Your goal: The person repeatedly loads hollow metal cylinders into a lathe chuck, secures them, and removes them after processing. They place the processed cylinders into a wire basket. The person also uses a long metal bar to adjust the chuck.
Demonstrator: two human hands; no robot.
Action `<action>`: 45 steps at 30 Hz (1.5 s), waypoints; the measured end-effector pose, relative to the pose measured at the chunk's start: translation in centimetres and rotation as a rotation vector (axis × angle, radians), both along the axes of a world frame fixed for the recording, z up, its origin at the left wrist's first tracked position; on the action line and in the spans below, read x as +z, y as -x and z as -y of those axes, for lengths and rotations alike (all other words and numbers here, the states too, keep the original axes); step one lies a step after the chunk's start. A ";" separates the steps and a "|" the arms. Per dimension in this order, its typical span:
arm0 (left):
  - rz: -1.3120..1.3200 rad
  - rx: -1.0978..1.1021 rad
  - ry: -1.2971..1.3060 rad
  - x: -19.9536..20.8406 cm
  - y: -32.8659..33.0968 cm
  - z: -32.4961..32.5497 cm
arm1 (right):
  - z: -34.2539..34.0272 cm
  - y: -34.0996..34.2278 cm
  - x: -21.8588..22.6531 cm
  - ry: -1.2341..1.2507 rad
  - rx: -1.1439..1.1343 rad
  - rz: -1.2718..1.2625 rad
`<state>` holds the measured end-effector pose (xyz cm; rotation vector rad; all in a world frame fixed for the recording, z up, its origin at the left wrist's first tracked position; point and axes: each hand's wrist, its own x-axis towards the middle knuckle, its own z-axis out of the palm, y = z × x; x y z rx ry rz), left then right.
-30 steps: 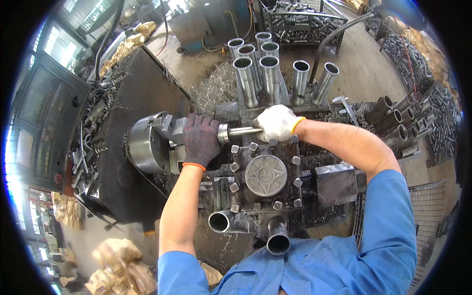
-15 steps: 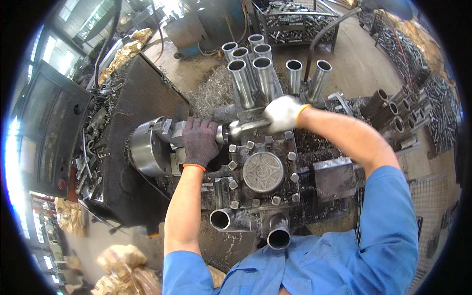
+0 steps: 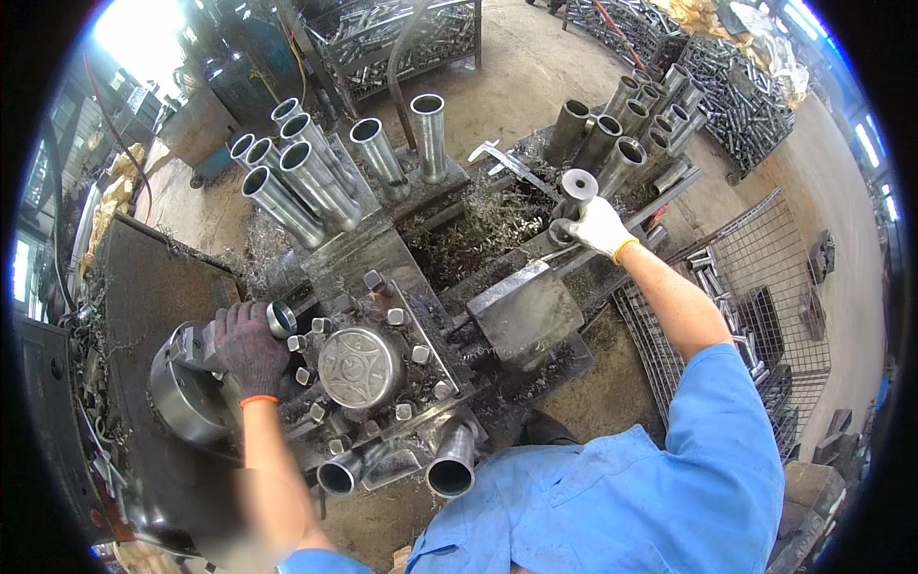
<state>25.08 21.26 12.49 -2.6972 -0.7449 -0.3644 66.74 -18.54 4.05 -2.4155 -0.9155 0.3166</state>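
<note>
My left hand (image 3: 251, 349), in a dark glove with an orange cuff, is wrapped round a metal tube (image 3: 281, 320) held at the lathe chuck (image 3: 182, 397). Only the tube's open end shows past the fingers. Far to the right, my white-gloved right hand (image 3: 602, 230) is closed on a spool-shaped metal plug gauge (image 3: 578, 184). Its round end has a small centre hole and faces up. Dark tubes stand just beyond this hand, and a caliper (image 3: 516, 170) lies to its left. Between my hands sits the bolted tool post (image 3: 360, 368).
Several shiny tubes (image 3: 320, 191) stand upright at the back left; dark tubes (image 3: 622, 158) stand at the back right. Two tubes (image 3: 450, 474) lie at the near edge. Metal shavings (image 3: 469, 225) cover the machine bed. A wire basket (image 3: 775, 335) stands at the right.
My right hand has drawn the gauge away from the tube's end and carried it far right, near the dark tubes. The view has turned right. My left hand stays on the tube.
</note>
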 end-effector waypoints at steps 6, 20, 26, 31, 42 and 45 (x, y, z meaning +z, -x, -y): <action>-0.025 0.041 -0.008 -0.4 0.2 -0.1 | 0.2 -0.5 -3.3 -0.183 -0.007 -0.077; -0.034 0.054 0.083 -1.2 0.7 -0.8 | -0.9 1.2 -1.3 -0.119 -0.092 0.103; -0.193 0.065 0.439 4.9 0.3 0.8 | -5.8 8.0 8.9 -0.453 0.143 -0.014; 0.513 -0.673 1.025 8.3 -3.9 5.5 | -14.6 15.1 19.9 -0.425 0.608 0.365; 1.232 0.162 1.186 8.9 4.2 5.9 | -14.9 0.2 5.5 0.744 0.515 0.210; 1.303 0.061 1.033 8.7 8.1 7.3 | -15.1 -2.3 -2.5 0.795 0.539 0.105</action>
